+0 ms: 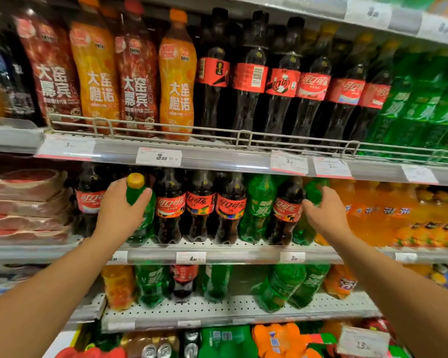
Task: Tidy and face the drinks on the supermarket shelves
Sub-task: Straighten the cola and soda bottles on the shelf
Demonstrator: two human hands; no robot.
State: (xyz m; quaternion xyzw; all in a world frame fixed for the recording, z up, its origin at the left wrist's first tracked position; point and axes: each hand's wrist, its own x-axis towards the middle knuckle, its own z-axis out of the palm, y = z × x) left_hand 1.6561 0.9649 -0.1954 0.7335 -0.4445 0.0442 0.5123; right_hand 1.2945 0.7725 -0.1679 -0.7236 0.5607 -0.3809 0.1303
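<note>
The top shelf (217, 161) carries tall bottles marked 大窑嘉宾 and 大窑橙诺 (177, 81), then black-capped cola bottles (251, 78); a price tag (158, 156) on its front edge reads 3.50. On the middle shelf (230, 250), 可口可乐 colas (229, 209) stand mixed with green bottles, with little room between them. My left hand (119, 210) grips a yellow-capped green bottle (137, 195) by the neck. My right hand (323, 215) curls round another green bottle (314, 195) beside a cola.
</note>
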